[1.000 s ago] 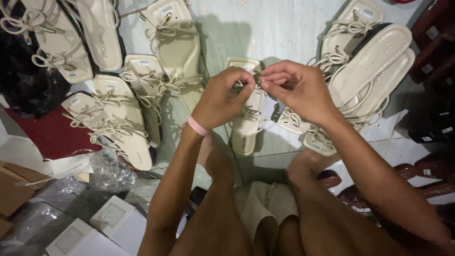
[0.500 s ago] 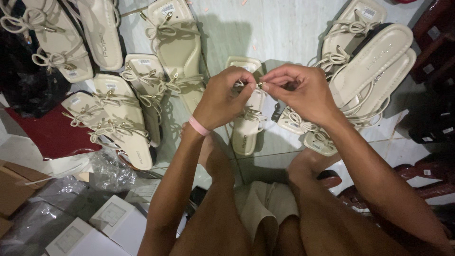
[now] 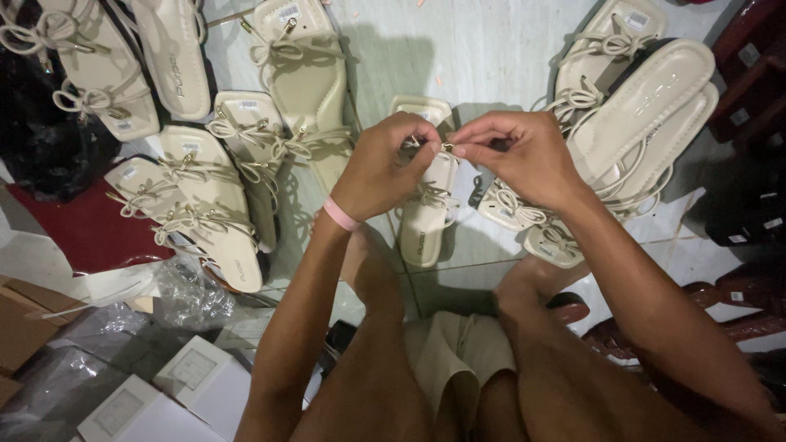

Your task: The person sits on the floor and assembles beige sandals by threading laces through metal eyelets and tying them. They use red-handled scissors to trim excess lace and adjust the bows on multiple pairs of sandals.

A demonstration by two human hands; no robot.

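1. While the person is sitting on the tiled floor [image 3: 491, 57] with knees drawn up, both hands are meeting above a cream sandal [image 3: 427, 214] that is lying flat between the legs, toe end pointing away.
2. The left hand [image 3: 383, 168] is wearing a pink wristband [image 3: 340, 214], and its grip is pinching together on the sandal's thin strap [image 3: 430, 196], thumb and forefinger closed at the strap's upper end.
3. The right hand [image 3: 524, 155] is pressing its fingertips together on a small metal strap tip [image 3: 448, 147], right beside the left hand's fingers, the two nearly touching.
4. More cream sandals are lying around: a cluster with bow ties [image 3: 196, 188] to the left, and a stacked pile [image 3: 630, 123] to the right.
5. Crumpled clear plastic [image 3: 184, 290] and white boxes [image 3: 164, 401] are sitting near the left knee.
6. A red mat [image 3: 82, 237] is showing under the left cluster.
7. Dark red shoes [image 3: 737, 303] are lying along the right edge.
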